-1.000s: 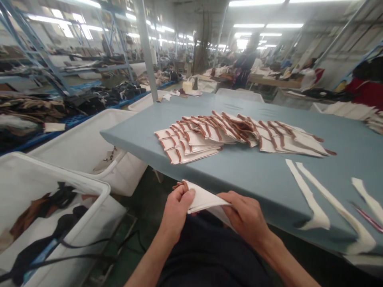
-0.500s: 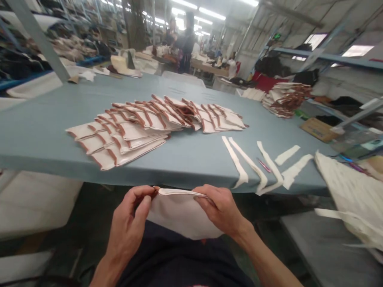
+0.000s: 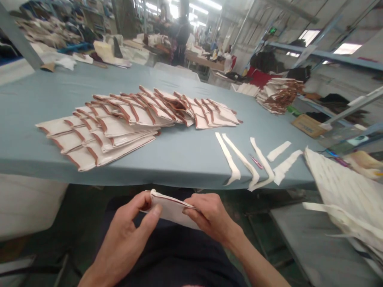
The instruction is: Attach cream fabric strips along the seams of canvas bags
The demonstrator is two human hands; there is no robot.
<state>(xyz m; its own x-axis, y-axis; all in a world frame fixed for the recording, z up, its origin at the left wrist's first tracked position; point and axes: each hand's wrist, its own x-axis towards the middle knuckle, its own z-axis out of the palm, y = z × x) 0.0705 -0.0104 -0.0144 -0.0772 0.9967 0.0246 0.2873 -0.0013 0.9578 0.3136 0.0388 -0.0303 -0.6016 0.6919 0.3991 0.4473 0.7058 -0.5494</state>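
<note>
Holding folded white piece point(image 3: 176, 214) at six o'clock, pinched thumb-to-finger at its nine-o'clock end by left hand point(image 3: 127, 223), at three by right hand point(image 3: 211, 215). Facing blue table point(image 3: 182, 159) with brown-edged pieces point(image 3: 128, 138) toward ten, white strips point(image 3: 229, 157) toward four.

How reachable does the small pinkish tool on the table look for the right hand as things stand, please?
Probably yes, though the right hand grips the folded white piece and would likely have to let go first; the small pinkish tool lies uncovered on the table, between two white strips.
</note>
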